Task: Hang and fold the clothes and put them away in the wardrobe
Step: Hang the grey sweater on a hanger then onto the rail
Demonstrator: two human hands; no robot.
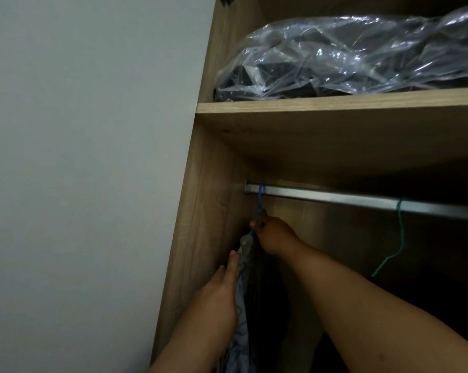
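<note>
Wardrobe [208, 200] open, wood-grain side panel on the left, grey wall [79, 157] beyond it. Metal rail [335, 196] runs across under the shelf [335, 102]. Blue hanger [260, 203] hooked over the rail at its far left end, just beside the side panel. Right hand [274, 234] below the rail, fingers pinching the hanger's neck under the hook. Grey garment [245, 254] hangs from the blue hanger, straight down from the rail's left end, close against the side panel; lower part bluish with a dark pattern, bottom out of frame. Left hand [222, 294] lower, below the right hand, fingers straight and lying flat along the garment's left edge, thumb side pressed to the fabric; cannot tell if any fabric is pinched on the hidden side. Dark clothes hang behind the garment, detail lost in shadow. Green hanger [401, 232] on the rail well to the right of the blue one, bare, wire arm sloping down-left. On the shelf above the rail: clear plastic bag [348, 57] with dark fabric inside, filling most of the shelf width. Inside below the rail on the right is dark, nothing readable.
</note>
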